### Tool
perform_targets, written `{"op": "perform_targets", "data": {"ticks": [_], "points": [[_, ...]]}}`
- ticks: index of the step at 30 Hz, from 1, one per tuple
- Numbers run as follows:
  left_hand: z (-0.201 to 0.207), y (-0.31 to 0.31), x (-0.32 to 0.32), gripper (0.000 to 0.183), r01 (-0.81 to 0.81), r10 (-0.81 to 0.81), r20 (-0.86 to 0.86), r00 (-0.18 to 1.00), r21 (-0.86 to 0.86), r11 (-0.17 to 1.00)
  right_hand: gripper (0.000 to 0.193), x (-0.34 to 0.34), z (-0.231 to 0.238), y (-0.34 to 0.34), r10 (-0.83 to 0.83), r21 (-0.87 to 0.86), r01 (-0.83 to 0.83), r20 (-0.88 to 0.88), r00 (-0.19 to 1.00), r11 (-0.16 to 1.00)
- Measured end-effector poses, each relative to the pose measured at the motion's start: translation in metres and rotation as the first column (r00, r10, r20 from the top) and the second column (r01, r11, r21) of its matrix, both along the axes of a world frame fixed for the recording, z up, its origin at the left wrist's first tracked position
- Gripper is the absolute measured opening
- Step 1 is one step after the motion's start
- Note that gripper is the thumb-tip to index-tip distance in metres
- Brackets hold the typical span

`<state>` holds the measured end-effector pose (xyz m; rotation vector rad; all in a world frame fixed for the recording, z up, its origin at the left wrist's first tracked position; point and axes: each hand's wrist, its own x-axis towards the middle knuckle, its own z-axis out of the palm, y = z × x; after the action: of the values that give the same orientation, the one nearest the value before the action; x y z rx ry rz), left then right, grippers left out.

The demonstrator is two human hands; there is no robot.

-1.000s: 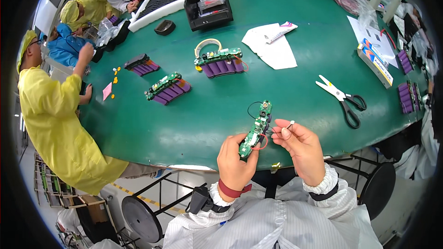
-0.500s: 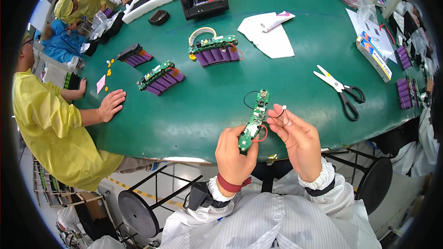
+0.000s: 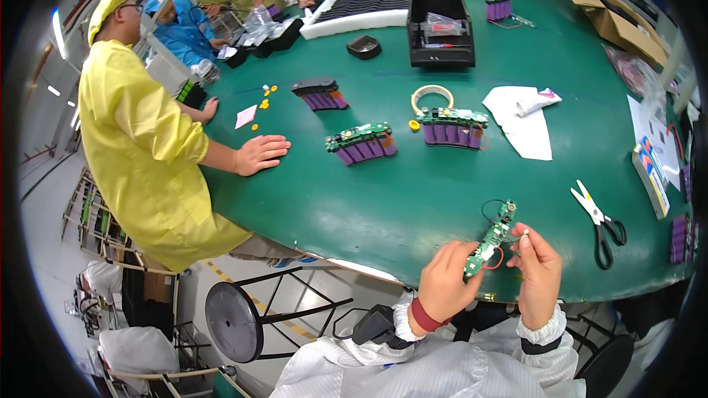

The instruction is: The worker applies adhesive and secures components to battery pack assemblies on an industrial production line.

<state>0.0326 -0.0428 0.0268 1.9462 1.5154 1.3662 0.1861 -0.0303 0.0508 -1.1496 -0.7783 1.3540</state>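
Note:
My left hand (image 3: 447,278) is closed around the lower end of a green circuit board (image 3: 493,239) above the near part of the table. A red wire (image 3: 501,259) loops out beside the board, and a thin black wire (image 3: 484,211) curves from its far end. My right hand (image 3: 540,274) pinches a thin cable just right of the board, with a small white connector (image 3: 526,232) at the fingertips. My palm and fingers hide whatever lies under the board.
Purple battery packs with boards (image 3: 361,144) stand farther off, near a tape roll (image 3: 433,96). Scissors (image 3: 599,222) lie to the right, a black bin (image 3: 441,29) at the back. A person in yellow (image 3: 140,155) rests a hand on the table at left.
The view has turned left, so the table and my hands sit farther right in the picture. Both hands keep their hold on the board and the cable.

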Motion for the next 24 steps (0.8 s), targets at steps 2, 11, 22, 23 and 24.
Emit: {"op": "perform_targets", "data": {"ticks": [2,11,22,23,24], "points": [[0.003,0.000,0.000,0.037,0.016,-0.016,0.009,1.000,-0.007,1.000,0.024,0.001,0.005,0.003,0.065,0.032,-0.075,0.248,0.967,0.997],[0.003,0.004,-0.002,0.037,0.022,-0.021,-0.013,1.000,0.001,1.000,0.018,-0.003,0.013,0.015,-0.016,0.191,-0.083,0.468,0.883,0.978],[0.002,0.007,-0.001,0.031,0.023,-0.023,-0.049,0.999,-0.011,1.000,0.010,-0.006,0.009,0.020,-0.021,0.137,-0.019,0.285,0.958,0.990],[0.002,0.007,-0.002,0.031,0.023,-0.023,-0.049,0.999,-0.010,1.000,0.010,-0.005,0.008,0.021,-0.028,0.149,-0.028,0.359,0.933,0.988],[0.002,0.007,-0.002,0.031,0.024,-0.024,-0.045,0.999,-0.014,1.000,0.010,-0.005,0.008,0.022,-0.027,0.145,-0.028,0.362,0.932,0.989]]}}
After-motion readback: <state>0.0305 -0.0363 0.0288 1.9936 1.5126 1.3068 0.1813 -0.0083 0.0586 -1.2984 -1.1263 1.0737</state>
